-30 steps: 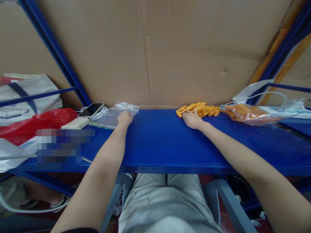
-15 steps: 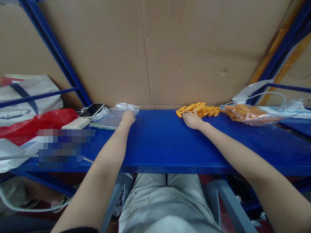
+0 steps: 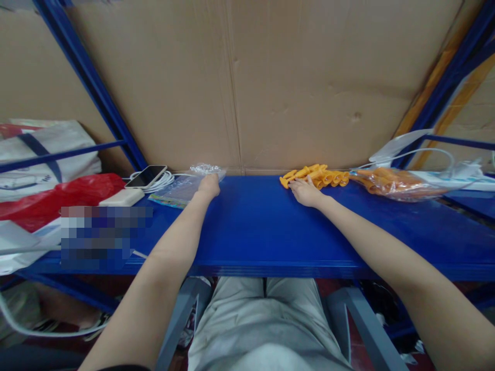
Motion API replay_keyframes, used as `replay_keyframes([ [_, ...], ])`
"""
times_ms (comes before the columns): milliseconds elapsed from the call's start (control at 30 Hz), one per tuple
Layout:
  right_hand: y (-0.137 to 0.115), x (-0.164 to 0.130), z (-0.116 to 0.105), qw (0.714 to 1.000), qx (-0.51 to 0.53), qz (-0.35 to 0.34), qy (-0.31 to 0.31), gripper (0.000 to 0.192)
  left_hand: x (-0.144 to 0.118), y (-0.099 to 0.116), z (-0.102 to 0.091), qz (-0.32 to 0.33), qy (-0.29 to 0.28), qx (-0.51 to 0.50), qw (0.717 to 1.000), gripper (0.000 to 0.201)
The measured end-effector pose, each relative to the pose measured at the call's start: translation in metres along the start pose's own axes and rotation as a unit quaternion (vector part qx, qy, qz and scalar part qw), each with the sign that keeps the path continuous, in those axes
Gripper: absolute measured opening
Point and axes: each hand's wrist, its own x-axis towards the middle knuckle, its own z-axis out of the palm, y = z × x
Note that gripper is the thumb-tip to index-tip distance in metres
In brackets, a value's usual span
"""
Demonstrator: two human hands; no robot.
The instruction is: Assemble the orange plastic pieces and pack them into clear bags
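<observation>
My left hand point(image 3: 209, 186) is closed on the edge of a clear plastic bag point(image 3: 176, 191), which lies flat toward the back left of the blue table point(image 3: 247, 232). My right hand point(image 3: 305, 192) rests with its fingers spread against a row of orange-yellow plastic pieces point(image 3: 320, 176) with hollow round ends. The fingers touch the left part of that row. Farther right, a clear bag of similar orange pieces point(image 3: 390, 183) lies on the table.
At the left are a phone point(image 3: 146, 176) on a coiled white cable point(image 3: 164, 181), a white block point(image 3: 122, 197), a red plastic bag point(image 3: 77, 193) and a white cloth bag point(image 3: 73, 149). A cardboard panel point(image 3: 270, 93) closes off the back between blue posts.
My left hand has slid slightly to the right, drawing the clear plastic bag along with it. My right hand stays nearly still at the orange-yellow pieces.
</observation>
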Motion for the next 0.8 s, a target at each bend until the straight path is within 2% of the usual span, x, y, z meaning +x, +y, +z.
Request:
replay_keyframes([
  [133, -0.002, -0.001, -0.002, 1.0, 0.003, 0.005, -0.007, 0.052, -0.002, 0.009, -0.004, 0.069, 0.029, -0.05, 0.996, 0.055],
  [233, -0.002, -0.001, -0.003, 1.0, 0.007, 0.005, -0.007, 0.052, -0.005, 0.018, -0.004, 0.127, 0.007, -0.086, 0.988, 0.059],
  [300, -0.003, -0.001, -0.004, 1.0, 0.008, 0.006, -0.005, 0.052, -0.006, 0.02, -0.001, 0.144, -0.019, -0.08, 0.986, 0.057],
  [400, -0.004, -0.002, -0.004, 1.0, 0.009, 0.01, -0.008, 0.052, -0.004, 0.015, 0.005, 0.112, -0.034, -0.051, 0.992, 0.051],
  [600, -0.003, -0.001, -0.002, 1.0, 0.01, 0.007, 0.0, 0.052, 0.004, -0.009, 0.017, -0.018, -0.02, -0.023, 0.999, 0.044],
  [800, -0.003, -0.001, -0.002, 1.0, 0.011, 0.009, -0.011, 0.053, 0.006, -0.01, 0.02, -0.089, -0.023, -0.028, 0.995, 0.04],
])
